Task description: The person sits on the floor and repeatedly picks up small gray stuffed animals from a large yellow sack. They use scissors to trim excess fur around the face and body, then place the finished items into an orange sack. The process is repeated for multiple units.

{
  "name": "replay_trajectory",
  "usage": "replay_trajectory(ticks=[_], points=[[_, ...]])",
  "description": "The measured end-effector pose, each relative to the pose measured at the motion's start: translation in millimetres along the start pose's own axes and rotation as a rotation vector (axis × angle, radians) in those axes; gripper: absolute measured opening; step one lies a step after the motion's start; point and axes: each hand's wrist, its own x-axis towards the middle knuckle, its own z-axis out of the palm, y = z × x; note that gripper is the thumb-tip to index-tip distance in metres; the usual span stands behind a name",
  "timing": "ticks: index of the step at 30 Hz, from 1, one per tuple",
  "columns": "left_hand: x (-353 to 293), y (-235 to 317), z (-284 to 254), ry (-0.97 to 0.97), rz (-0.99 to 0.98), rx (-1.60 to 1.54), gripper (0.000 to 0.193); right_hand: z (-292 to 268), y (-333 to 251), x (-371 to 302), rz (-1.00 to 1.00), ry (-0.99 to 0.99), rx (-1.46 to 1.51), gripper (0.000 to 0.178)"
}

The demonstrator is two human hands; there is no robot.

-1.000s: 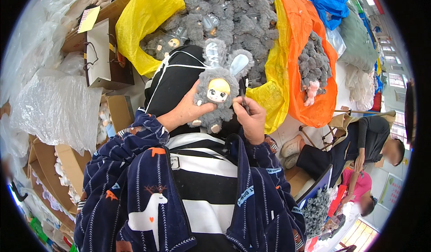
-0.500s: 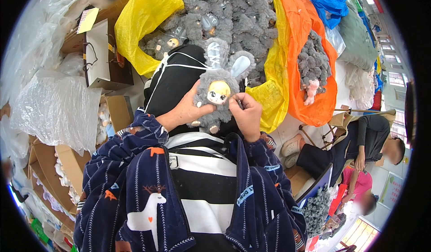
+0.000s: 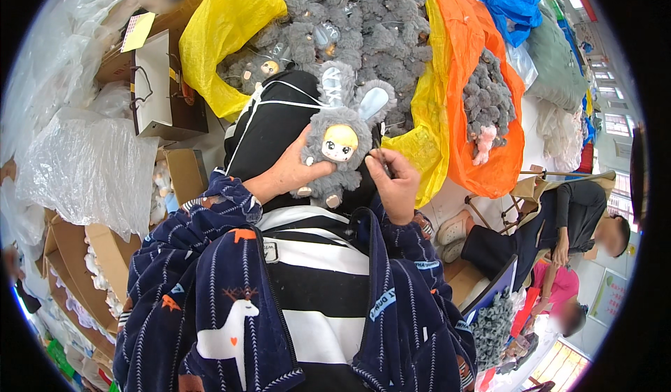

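A grey plush bunny doll (image 3: 328,182) with long ears and a hard doll face rests on my lap, face up. Around its side my left hand (image 3: 290,168) is closed, the thumb lying across its front. Just right of the doll, and apart from it, my right hand (image 3: 397,186) holds thumb and fingertips pinched together. Something small and dark shows at those fingertips, too small to make out. A white cord (image 3: 286,103) stretches over my dark trouser leg to the doll's ears.
Ahead, a yellow bag (image 3: 224,35) is full of similar grey plush dolls. An orange bag (image 3: 454,98) with more plush stands to its right. Cardboard boxes (image 3: 185,182) and clear plastic sheeting (image 3: 80,168) lie at left. A seated person (image 3: 545,217) is at right.
My right hand has drawn away from the doll's face, slightly to the right, still pinched. My left hand and the doll have hardly moved.
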Motion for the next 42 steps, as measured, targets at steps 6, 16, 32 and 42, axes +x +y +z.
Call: replay_trajectory(ticks=[6, 16, 32, 42], points=[[-0.4, 4.5, 1.5, -0.013, -0.011, 0.015, 0.071, 10.2, -4.0, 5.3, -0.229, -0.065, -0.263, 0.013], [1.0, 1.0, -0.5, -0.014, -0.018, 0.029, 0.070, -7.4, -9.8, 1.8, 0.495, -0.145, 0.782, 0.006], [-0.6, 4.2, -2.1, -0.035, -0.069, -0.080, 0.069, -10.0, -0.5, -2.0, -0.462, -0.014, -0.541, 0.024], [-0.9, 6.0, -0.6, -0.025, -0.077, -0.044, 0.069, -7.4, -2.6, -0.1, -0.477, -0.034, -0.581, 0.027]])
